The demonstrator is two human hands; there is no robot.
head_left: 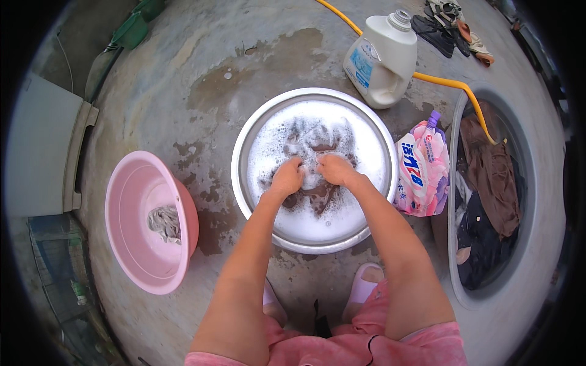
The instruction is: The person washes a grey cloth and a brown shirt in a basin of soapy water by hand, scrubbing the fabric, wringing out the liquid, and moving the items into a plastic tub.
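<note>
A round metal basin [242,210] full of white suds stands on the floor in front of me. In it lies a wet dark brown garment [318,198], partly under the foam; its kind does not show. My left hand [288,176] is closed on the garment left of the basin's middle. Close by on the right, my right hand [335,169] is curled into a fist on the same cloth. The fingertips of both are partly hidden by suds and fabric.
A pink basin [131,244] with a grey cloth [163,223] stands left. To the right are a detergent pouch [421,168], a white jug [383,61] without a cap, and a grey tub [455,256] of dark clothes. A yellow hose [442,79] runs into the tub. Shoes [455,30] lie beyond.
</note>
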